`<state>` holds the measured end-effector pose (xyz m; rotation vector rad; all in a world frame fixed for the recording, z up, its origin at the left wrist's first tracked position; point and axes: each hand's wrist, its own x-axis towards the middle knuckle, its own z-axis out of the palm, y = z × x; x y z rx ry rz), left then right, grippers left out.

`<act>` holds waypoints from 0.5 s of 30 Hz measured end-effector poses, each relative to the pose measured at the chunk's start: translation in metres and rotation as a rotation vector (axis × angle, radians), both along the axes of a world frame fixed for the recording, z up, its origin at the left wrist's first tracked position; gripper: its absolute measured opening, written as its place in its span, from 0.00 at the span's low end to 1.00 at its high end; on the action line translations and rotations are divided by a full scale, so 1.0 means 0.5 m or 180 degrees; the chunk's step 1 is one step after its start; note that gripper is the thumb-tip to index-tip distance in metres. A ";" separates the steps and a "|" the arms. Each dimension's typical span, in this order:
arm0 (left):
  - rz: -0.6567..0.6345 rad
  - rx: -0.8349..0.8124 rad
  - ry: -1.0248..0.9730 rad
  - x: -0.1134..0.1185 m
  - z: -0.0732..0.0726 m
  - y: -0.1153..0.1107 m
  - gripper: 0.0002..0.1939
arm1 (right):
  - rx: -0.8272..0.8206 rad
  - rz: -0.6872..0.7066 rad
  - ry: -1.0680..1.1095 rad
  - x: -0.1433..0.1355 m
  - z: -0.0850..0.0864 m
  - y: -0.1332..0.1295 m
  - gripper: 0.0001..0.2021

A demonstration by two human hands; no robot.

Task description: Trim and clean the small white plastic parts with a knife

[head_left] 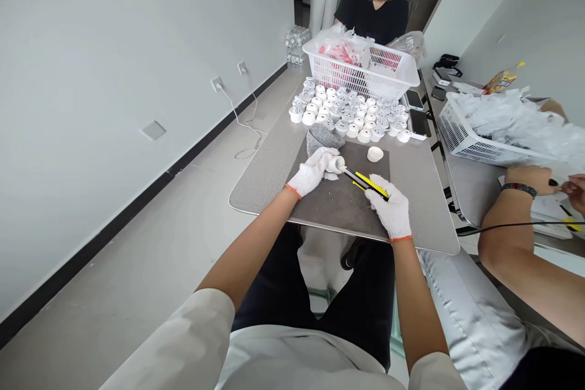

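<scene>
My left hand, in a white glove with an orange cuff, is closed around a small white round plastic part, its open end turned to the right. My right hand, gloved the same way, grips a yellow and black utility knife. The knife's tip is at the rim of the white part; whether it touches cannot be made out. Beneath both hands lies a dark mat. Another white round part sits beyond my right hand, and a grey cloth is bunched behind my left.
Many white round parts stand in rows across the table. Behind them is a white basket with plastic bags; phones lie at the right edge. A co-worker's arm and a second basket are to the right. Another person sits opposite.
</scene>
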<state>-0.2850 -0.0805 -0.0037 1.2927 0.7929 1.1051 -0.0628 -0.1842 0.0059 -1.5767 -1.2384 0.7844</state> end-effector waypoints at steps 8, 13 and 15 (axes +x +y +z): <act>-0.0008 0.0117 0.0176 -0.004 0.007 -0.006 0.24 | -0.0016 0.0015 -0.0053 -0.002 0.001 -0.001 0.28; 0.0160 0.0223 0.0442 -0.008 0.009 -0.004 0.23 | -0.0071 0.0036 -0.0040 -0.003 0.006 -0.001 0.28; 0.0196 0.0277 0.0485 -0.009 0.008 -0.003 0.22 | -0.0103 0.0059 -0.0034 -0.002 0.005 -0.001 0.28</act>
